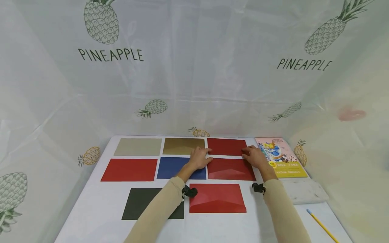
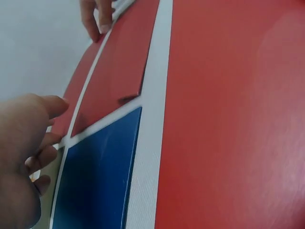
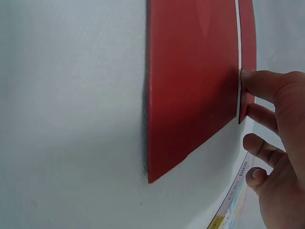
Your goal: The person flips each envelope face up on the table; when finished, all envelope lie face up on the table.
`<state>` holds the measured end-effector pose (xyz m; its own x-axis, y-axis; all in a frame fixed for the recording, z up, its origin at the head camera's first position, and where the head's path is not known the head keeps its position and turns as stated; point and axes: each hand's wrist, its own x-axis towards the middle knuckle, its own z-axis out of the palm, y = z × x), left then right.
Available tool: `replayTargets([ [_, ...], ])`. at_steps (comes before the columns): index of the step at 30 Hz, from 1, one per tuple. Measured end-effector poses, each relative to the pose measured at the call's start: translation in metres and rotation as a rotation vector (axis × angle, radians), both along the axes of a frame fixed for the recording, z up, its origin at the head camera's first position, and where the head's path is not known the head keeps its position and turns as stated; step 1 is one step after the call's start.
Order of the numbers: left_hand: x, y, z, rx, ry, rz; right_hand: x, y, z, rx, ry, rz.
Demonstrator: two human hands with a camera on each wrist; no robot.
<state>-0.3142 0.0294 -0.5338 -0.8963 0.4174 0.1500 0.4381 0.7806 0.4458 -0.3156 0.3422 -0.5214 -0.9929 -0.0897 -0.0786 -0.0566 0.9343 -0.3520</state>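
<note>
At the back right of the white table lies a flat red paper rectangle [image 1: 228, 146], like an envelope. My left hand [image 1: 199, 158] is at its left end, thumb extended and the other fingers loosely bent; the wrist covers part of a blue rectangle [image 1: 170, 167]. At the right end, my right hand [image 1: 256, 157] touches it with thumb and forefinger, as the right wrist view shows. A second red rectangle [image 1: 231, 169] lies just in front, a narrow white gap between them. Beside my left hand is a gold rectangle [image 1: 177, 146].
A beige rectangle [image 1: 138, 146] and a red one [image 1: 129, 169] lie left; a black one [image 1: 139, 204] is partly under my left sleeve. Another red one [image 1: 217, 199] lies nearest. To the right are a picture book [image 1: 284, 158], a pale slab [image 1: 304, 191] and a yellow pencil [image 1: 322, 226].
</note>
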Motion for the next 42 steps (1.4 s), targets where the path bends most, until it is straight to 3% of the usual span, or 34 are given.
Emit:
replayTargets([
  [4,0.000,0.002,-0.001,0.115,-0.041,0.008,0.001,-0.001,0.001,-0.001,0.006,0.000],
  [11,0.001,0.002,-0.003,0.187,-0.084,0.025,0.001,-0.002,0.000,-0.025,-0.001,-0.018],
  [16,-0.003,0.000,-0.003,0.328,-0.173,-0.002,0.000,-0.002,-0.001,-0.024,0.000,-0.027],
  [23,-0.005,-0.004,-0.004,0.576,-0.347,-0.024,0.002,-0.005,0.000,-0.054,-0.002,-0.036],
  [25,-0.006,-0.003,-0.005,0.617,-0.363,-0.023,0.003,-0.005,0.000,-0.057,-0.002,-0.034],
  [28,-0.008,-0.002,-0.007,0.670,-0.338,-0.029,0.004,-0.004,0.000,-0.056,-0.004,-0.024],
  [36,-0.010,0.002,-0.006,0.728,-0.182,-0.007,0.004,-0.001,0.003,-0.028,0.010,0.010],
  [42,-0.011,0.004,-0.005,0.742,-0.151,0.043,0.005,-0.001,0.006,-0.026,-0.014,0.007],
])
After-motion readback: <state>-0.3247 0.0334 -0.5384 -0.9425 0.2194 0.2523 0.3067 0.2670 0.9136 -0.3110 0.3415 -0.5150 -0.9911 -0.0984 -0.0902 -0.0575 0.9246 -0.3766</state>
